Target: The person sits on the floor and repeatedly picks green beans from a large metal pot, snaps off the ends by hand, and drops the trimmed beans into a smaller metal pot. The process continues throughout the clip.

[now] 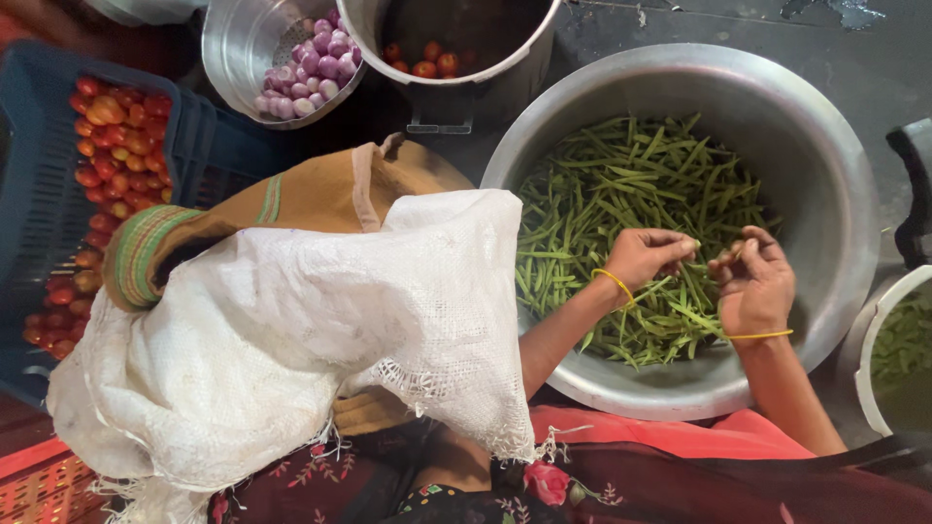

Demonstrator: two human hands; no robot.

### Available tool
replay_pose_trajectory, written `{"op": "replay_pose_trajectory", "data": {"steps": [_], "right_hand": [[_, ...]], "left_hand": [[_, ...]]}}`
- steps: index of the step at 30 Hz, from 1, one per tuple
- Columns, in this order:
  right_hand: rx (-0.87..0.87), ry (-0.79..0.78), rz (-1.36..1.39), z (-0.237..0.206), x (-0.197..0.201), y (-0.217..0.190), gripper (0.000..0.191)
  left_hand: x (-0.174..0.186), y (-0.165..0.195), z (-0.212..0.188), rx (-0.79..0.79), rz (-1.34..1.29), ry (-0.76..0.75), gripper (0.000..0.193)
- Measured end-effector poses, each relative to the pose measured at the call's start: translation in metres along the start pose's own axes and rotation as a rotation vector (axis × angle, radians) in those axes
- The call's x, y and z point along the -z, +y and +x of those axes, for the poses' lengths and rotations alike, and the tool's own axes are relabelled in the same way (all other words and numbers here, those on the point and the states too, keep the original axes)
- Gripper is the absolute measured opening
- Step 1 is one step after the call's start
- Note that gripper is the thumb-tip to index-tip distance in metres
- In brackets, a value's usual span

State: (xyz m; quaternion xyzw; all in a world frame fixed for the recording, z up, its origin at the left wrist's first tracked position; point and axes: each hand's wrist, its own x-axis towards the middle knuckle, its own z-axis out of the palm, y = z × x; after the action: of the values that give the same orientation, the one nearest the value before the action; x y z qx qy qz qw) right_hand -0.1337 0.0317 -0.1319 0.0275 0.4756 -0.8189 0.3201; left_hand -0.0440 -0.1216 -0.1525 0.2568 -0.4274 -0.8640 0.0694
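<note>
Looking down from the head camera, both hands work over a large round metal basin (835,194) that fills the right half of the frame, heaped with green beans (621,213). The left hand (649,254) sits near the basin's middle, at about 5 o'clock from the heap's centre, its fingers curled and pinched together on what looks like a bean; a thin yellow bangle (614,283) circles that wrist. The right hand (752,281) is just beside it at 3 o'clock, fingertips bunched and nearly meeting those of the left hand; whether it grips a bean cannot be told for sure, though the fingers are closed rather than spread. A second yellow bangle (759,336) rings the right wrist.

At 9 o'clock from the basin, a white woven sack (291,340) lies draped over a brown sack (320,194) with striped edging. Beyond these, at the frame's far 9 o'clock, a dark blue plastic crate (39,146) holds small red and orange tomatoes (112,136). At 11 o'clock a metal colander (238,49) contains small purple onions (311,68), and just to its right, at 12 o'clock, a tall steel pot (505,68) has a few tomatoes at its bottom. At 4 o'clock from the basin, a white-rimmed bucket (869,359) shows partly at the frame edge, with greenish contents too dim to identify. Red patterned cloth (680,475) runs along 6 o'clock.
</note>
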Motion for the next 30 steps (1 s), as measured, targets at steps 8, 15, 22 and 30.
{"op": "replay_pose_trajectory", "data": {"steps": [8, 15, 22, 30], "right_hand": [[-0.152, -0.119, -0.208, -0.01, -0.022, 0.009, 0.012], [0.297, -0.073, -0.879, -0.021, -0.034, 0.007, 0.016], [0.517, -0.048, -1.161, -0.028, -0.039, -0.001, 0.015], [0.759, -0.12, -1.507, -0.039, -0.047, 0.002, 0.012]], "left_hand": [[0.005, 0.003, 0.001, 0.077, -0.053, 0.027, 0.015], [0.005, 0.002, 0.001, 0.067, 0.007, 0.02, 0.013], [0.004, 0.002, -0.001, 0.058, 0.035, 0.032, 0.011], [0.002, 0.002, -0.003, 0.145, -0.102, 0.0, 0.013]]}}
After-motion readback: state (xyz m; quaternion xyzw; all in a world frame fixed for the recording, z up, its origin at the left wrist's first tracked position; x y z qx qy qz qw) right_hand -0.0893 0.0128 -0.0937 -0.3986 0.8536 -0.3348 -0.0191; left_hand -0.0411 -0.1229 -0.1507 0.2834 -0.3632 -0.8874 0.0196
